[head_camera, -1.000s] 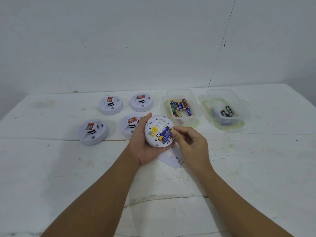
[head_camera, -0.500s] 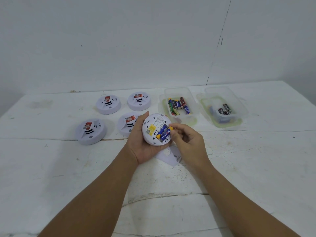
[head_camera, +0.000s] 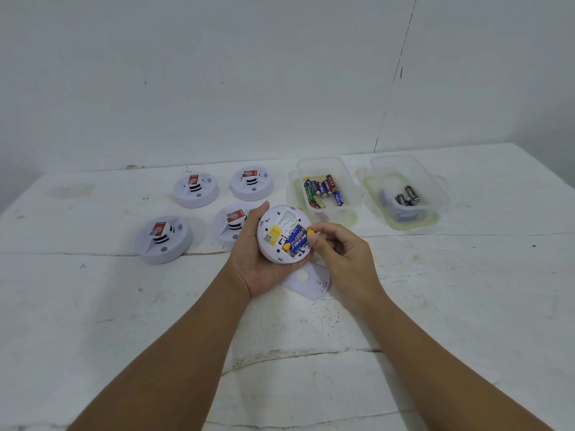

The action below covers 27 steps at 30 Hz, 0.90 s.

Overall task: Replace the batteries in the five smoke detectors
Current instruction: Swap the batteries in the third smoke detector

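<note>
Item: detector, white, round, turned back-side up, cradled in left hand with thumb along the far-left rim and fingers curled underneath; held above the table, near the middle. Open bay on the back, holding blue-and-yellow batteries side by side, next to a yellow label. Right hand: fingertips pinched at the yellow end of the upper battery, at the bay's right edge; whether lifting out or seating cannot be told. Backplate: flat on table directly beneath both hands, partly hidden. Four more detectors face up to the left, apparently untouched. Left tub: mixed batteries, several colours. Right tub: a few dark batteries; which tub serves for fresh stock not evident. Handling advice, as judgement: keep the shell steady and level in the left palm; work one cell at a time from the free end, tilting it against the spring contact, not prying sideways; check polarity marks in the bay before pressing any cell home; keep removed cells in one tub only, to avoid mixing. Risk: cell springing loose and rolling off among the other units.
</note>
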Tool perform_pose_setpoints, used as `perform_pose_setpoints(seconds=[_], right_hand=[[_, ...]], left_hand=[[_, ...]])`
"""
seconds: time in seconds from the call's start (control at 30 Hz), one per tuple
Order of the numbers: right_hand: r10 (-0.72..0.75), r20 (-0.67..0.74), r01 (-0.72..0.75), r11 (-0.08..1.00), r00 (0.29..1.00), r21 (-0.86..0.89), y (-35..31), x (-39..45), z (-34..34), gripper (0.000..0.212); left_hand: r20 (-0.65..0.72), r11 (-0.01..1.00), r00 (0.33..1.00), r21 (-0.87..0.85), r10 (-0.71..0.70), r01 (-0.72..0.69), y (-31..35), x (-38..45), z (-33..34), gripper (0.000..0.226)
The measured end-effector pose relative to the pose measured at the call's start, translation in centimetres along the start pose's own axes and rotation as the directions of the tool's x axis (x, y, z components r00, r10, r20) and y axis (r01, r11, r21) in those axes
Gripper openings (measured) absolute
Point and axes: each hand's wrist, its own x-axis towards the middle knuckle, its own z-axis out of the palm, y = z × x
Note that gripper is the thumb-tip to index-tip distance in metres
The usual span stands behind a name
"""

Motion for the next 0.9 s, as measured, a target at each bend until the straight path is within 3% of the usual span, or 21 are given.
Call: perform_pose_setpoints(seconds=[0.27,0.47,0.9], right_hand=[[0.023,-0.029,-0.022,1.0,0.999,0.022,0.18,0.26,0.06,0.008],[0.033,-0.019,-0.033,0.999,0.999,0.002,0.15,0.28,-0.26,0.017],[0.048,-0.028,-0.049,0.999,0.998,-0.021,0.11,0.77,0.17,0.015]], left_hand=[[0.0,1.0,1.0,0.017,-0.004,0.004,0.1,0.1,0.1,0.059],[-0.022,1.0,1.0,0.01,0.005,-0.005,0.02,0.07,-0.08,0.057],[-0.054,1.0,0.998,0.015,0.02,-0.019,-0.09,0.02,0.25,0.057]])
